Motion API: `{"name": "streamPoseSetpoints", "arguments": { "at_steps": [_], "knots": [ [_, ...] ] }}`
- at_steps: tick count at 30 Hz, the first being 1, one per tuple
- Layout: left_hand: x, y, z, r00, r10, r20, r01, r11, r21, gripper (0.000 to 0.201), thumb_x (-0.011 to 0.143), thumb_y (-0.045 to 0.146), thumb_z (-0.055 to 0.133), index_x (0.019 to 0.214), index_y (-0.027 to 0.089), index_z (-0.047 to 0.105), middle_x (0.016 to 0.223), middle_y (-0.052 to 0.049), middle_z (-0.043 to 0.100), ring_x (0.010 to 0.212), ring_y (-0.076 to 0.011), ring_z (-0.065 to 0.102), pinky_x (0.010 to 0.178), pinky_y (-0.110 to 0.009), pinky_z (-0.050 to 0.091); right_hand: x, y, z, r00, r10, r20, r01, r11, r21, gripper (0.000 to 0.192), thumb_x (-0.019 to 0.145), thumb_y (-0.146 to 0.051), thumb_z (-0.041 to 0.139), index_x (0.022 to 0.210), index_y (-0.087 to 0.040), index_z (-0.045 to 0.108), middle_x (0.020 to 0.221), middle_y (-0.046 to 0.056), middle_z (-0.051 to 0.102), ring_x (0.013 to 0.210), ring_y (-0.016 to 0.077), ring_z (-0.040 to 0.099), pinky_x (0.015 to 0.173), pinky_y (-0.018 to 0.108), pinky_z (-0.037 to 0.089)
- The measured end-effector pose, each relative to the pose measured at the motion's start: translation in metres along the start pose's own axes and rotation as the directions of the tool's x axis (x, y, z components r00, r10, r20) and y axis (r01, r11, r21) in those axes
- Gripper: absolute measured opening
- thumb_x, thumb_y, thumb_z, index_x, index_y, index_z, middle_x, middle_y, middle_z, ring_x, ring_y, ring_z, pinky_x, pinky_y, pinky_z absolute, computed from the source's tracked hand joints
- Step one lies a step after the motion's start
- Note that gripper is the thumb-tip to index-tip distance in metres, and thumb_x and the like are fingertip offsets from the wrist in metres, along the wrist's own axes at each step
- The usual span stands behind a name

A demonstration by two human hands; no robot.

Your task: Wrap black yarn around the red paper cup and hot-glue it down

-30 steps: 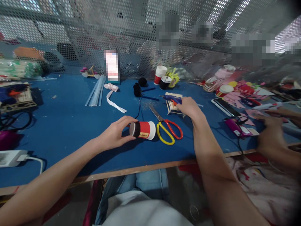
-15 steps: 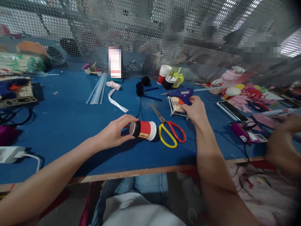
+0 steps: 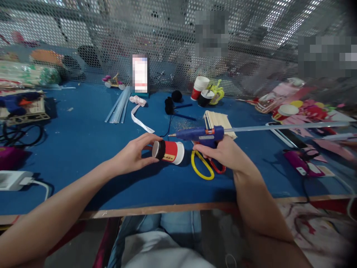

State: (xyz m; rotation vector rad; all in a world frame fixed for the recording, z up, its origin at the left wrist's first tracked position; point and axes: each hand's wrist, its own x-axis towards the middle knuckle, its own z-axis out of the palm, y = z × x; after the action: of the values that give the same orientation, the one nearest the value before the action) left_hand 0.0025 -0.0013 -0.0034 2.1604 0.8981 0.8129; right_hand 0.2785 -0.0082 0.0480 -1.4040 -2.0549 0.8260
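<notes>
The print on the red cup [image 3: 171, 152] is too small to read. Right of the cup, the glue gun [image 3: 203, 136] and right hand [image 3: 232, 152] hide most of the blades of the scissors [image 3: 208, 178]. Beyond the cup, the phone [image 3: 140, 74] has its screen blurred into blocks. Far left of the cup, the white power strip [image 3: 13, 181] is cut off.

The right hand [image 3: 229, 152] has carried the glue gun [image 3: 199, 134] from the rack [image 3: 219, 120] toward the cup [image 3: 170, 151].
</notes>
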Motion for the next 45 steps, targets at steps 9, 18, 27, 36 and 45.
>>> {"name": "streamPoseSetpoints", "arguments": {
  "at_steps": [9,18,27,36,45],
  "knots": [
    [0.000,-0.003,0.000,1.000,-0.014,-0.013,0.014,1.000,-0.008,0.050,0.076,0.029,0.064,0.122,0.021,0.046,0.115,-0.011,0.052,0.098,-0.0239,0.058,0.076,-0.038,0.057,-0.012,-0.009,0.005,0.995,-0.071,0.071,0.084,0.973,-0.217,0.020,0.079,-0.037,0.055,0.071,-0.020,0.059,0.062,-0.002,0.061,0.060,0.0148,0.056,0.061,0.027,0.046],
    [0.000,-0.002,0.001,1.000,0.012,-0.022,-0.012,1.000,0.006,0.049,0.077,0.030,0.063,0.122,0.021,0.046,0.115,-0.011,0.052,0.098,-0.0235,0.058,0.079,-0.038,0.056,-0.015,-0.009,0.007,0.989,-0.128,0.073,0.145,0.928,-0.343,0.021,0.081,-0.034,0.050,0.069,-0.021,0.062,0.061,0.001,0.060,0.058,0.0158,0.057,0.056,0.028,0.043],
    [0.000,-0.002,0.000,1.000,0.001,-0.002,-0.001,0.999,0.037,0.049,0.078,0.031,0.062,0.122,0.021,0.045,0.118,-0.012,0.050,0.100,-0.0246,0.058,0.073,-0.035,0.057,-0.018,-0.012,0.007,0.968,-0.246,0.057,0.243,0.849,-0.469,0.022,0.080,-0.033,0.048,0.073,-0.020,0.065,0.064,0.004,0.062,0.062,0.0181,0.056,0.058,0.030,0.042],
    [0.000,-0.004,0.001,1.000,0.020,-0.011,-0.019,1.000,0.014,0.050,0.077,0.031,0.064,0.122,0.021,0.046,0.117,-0.012,0.050,0.100,-0.0255,0.058,0.073,-0.036,0.057,-0.019,-0.016,0.010,0.969,-0.242,0.042,0.235,0.868,-0.437,0.018,0.080,-0.030,0.048,0.070,-0.020,0.059,0.068,0.005,0.062,0.063,0.0191,0.057,0.060,0.031,0.043],
    [0.000,-0.008,0.002,0.999,0.034,-0.023,-0.034,0.999,-0.021,0.051,0.076,0.030,0.065,0.122,0.020,0.047,0.118,-0.012,0.051,0.102,-0.0244,0.058,0.085,-0.041,0.054,-0.022,-0.016,0.010,0.980,-0.190,0.053,0.197,0.917,-0.346,0.013,0.080,-0.030,0.050,0.072,-0.021,0.055,0.069,0.002,0.061,0.062,0.0165,0.056,0.056,0.029,0.041]
  ]
}}
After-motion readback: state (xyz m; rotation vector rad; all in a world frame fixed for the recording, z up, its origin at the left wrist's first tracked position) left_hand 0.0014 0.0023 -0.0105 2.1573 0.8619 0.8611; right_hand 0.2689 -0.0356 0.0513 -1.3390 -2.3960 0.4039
